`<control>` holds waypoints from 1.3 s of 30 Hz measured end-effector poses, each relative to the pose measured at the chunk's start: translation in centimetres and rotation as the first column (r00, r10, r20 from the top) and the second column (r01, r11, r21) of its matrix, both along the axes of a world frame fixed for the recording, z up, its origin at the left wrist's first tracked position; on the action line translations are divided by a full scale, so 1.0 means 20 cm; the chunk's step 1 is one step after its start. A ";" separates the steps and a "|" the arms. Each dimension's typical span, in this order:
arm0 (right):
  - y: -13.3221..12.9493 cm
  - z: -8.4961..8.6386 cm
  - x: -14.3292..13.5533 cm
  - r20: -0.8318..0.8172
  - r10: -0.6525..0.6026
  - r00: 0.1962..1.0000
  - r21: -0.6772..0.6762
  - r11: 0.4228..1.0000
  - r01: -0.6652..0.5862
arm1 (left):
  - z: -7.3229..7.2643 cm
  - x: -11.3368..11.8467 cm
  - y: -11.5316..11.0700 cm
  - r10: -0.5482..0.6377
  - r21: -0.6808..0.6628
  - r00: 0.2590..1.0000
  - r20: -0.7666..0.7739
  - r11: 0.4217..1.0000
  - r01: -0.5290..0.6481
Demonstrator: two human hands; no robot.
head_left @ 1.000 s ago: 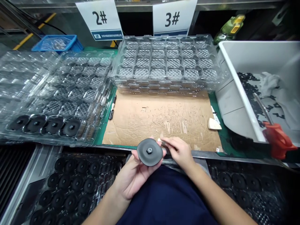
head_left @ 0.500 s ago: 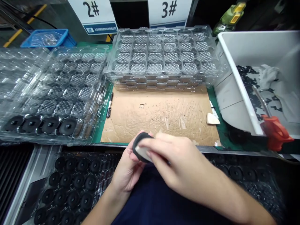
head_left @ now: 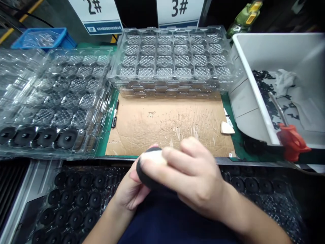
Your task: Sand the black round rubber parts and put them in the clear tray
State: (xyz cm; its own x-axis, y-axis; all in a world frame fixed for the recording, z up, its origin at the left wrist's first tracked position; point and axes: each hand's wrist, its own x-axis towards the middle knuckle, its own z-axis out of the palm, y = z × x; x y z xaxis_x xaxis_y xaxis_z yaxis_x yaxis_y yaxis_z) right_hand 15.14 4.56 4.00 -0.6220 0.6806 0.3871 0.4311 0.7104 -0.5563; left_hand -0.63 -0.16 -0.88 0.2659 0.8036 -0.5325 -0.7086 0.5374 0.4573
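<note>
At the front edge of the cardboard sheet, my left hand grips a round black part by its rim. My right hand pinches a pale, cream-coloured pad and presses it against the black part; its fingers are slightly blurred. Fingers and pad hide much of the part's face. Similar black parts fill the front row of a clear tray on the left. Another whitish wedge lies at the cardboard's right edge.
Stacked clear trays stand behind the cardboard. On the right, a white bin holds small black pieces, with a red-handled tool at its edge. A black marker lies left. Trays of black parts sit below the bench.
Both hands and the black part have shifted slightly left and down in view. The part is turned differently, and the right hand's pad now lies across its upper side.
</note>
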 end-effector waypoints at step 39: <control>0.03 -0.46 0.11 0.073 -0.305 0.950 -0.514 0.805 0.298 | -0.06 -0.08 -0.01 0.090 0.078 0.996 0.024 0.993 -0.092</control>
